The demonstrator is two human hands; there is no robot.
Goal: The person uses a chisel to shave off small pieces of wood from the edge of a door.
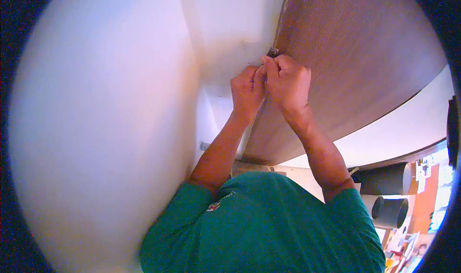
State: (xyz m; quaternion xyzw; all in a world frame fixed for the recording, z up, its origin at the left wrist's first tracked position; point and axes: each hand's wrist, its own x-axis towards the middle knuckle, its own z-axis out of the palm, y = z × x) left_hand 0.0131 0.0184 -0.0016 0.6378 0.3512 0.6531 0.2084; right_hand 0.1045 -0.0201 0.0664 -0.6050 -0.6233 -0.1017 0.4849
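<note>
Both hands are raised at the inner edge of a brown wood-grain panel, where it meets a white surface. A small dark metal fitting shows just above my fingertips. My left hand is closed, its fingertips meeting those of the other hand just below the fitting. My right hand is closed too, with bent fingers pinched by the fitting. What either hand grips between its fingers is hidden.
A broad white wall fills the left side, close beside my left arm. A small grey bracket is low in the recess. At the lower right are dark cylindrical objects and a blurred, cluttered room with orange surfaces.
</note>
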